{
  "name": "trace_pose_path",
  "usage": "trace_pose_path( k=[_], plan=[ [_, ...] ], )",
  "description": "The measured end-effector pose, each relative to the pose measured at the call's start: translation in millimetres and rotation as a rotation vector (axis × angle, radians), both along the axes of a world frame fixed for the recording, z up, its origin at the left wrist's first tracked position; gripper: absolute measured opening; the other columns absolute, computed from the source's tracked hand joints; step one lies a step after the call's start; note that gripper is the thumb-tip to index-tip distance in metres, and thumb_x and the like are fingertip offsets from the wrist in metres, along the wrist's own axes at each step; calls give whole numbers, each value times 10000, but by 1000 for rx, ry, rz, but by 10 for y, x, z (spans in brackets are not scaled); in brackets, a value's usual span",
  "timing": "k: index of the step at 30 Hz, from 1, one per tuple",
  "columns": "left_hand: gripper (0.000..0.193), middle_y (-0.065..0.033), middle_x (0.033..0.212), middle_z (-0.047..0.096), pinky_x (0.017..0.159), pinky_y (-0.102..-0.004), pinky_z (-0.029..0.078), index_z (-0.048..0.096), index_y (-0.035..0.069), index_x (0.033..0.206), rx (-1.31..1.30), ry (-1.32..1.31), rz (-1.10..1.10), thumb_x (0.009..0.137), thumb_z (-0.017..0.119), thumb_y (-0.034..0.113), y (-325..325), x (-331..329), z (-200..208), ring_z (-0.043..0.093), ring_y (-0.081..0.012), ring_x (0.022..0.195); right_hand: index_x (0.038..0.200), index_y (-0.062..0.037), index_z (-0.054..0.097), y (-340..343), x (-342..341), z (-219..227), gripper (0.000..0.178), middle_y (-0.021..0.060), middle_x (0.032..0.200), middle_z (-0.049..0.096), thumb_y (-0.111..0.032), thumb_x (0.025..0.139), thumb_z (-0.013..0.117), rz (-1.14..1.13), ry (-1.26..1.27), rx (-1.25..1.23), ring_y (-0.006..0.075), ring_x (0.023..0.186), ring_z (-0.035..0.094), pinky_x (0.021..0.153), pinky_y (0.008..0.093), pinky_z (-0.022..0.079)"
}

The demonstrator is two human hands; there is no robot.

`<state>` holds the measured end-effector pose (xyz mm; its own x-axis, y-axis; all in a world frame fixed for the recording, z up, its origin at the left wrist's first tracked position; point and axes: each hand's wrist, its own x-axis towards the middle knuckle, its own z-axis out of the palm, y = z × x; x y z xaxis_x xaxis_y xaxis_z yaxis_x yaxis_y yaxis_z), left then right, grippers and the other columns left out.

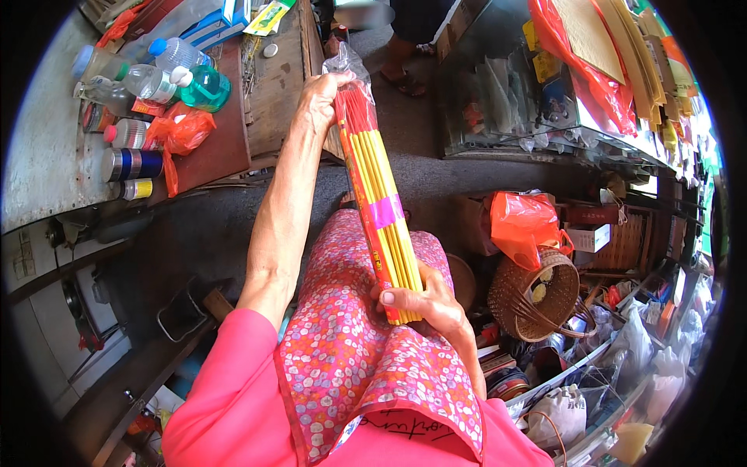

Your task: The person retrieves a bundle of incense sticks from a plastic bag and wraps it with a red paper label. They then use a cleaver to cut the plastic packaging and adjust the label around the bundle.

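Note:
Both my hands hold a long pack of incense sticks (385, 210), yellow along most of its length and red at the far end, with a pink band round its middle. Clear plastic wrap sticks out loosely past the red end. My left hand (321, 97) is closed round that far end, its fingers partly hidden by the pack. Down at the near end, my right hand (432, 303) grips the yellow part, thumb lying across the top. The pack slants over my lap, above a flowered apron (366, 342).
On the left, a table (47, 148) carries several bottles (152, 82), a blue can (132, 164) and a red plastic bag (183, 128). A glass case (506, 101) stands at far right. A wicker basket (510, 303) with a red bag (523, 226) sits nearer, beside crowded goods.

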<state>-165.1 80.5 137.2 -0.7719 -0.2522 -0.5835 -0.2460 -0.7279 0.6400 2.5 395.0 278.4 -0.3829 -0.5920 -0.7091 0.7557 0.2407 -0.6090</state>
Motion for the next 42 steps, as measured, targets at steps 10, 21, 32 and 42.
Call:
trace_pose_path(
  k=[10,21,32,42],
  plan=[
    [96,-217,814,665,644,-459,611,602,-99,962,-82,-29,81,909,597,-19,39,-38,-72,691,-341,724,1211,12,598,-6,3,6,571,82,1005,659,-274,771,825,41,34,17,165,900,622,805,323,514],
    [76,-217,760,666,563,-466,597,614,-111,898,-107,14,173,877,584,-44,32,58,-107,680,-321,627,1186,9,605,-46,42,112,538,84,977,671,-257,771,821,82,173,110,169,871,634,777,332,520],
    [97,-213,776,691,585,-419,623,640,-88,910,-96,72,137,894,636,8,-155,76,71,712,-293,664,1179,17,576,-79,73,221,591,126,933,681,-288,745,837,120,232,208,219,853,659,775,370,519],
    [242,-163,840,676,772,-395,590,632,-34,934,488,602,-115,972,597,202,-339,225,920,680,-262,758,1337,59,496,41,-285,-259,922,147,1160,661,-421,665,907,130,102,-225,234,1101,626,978,382,477]
  ],
)
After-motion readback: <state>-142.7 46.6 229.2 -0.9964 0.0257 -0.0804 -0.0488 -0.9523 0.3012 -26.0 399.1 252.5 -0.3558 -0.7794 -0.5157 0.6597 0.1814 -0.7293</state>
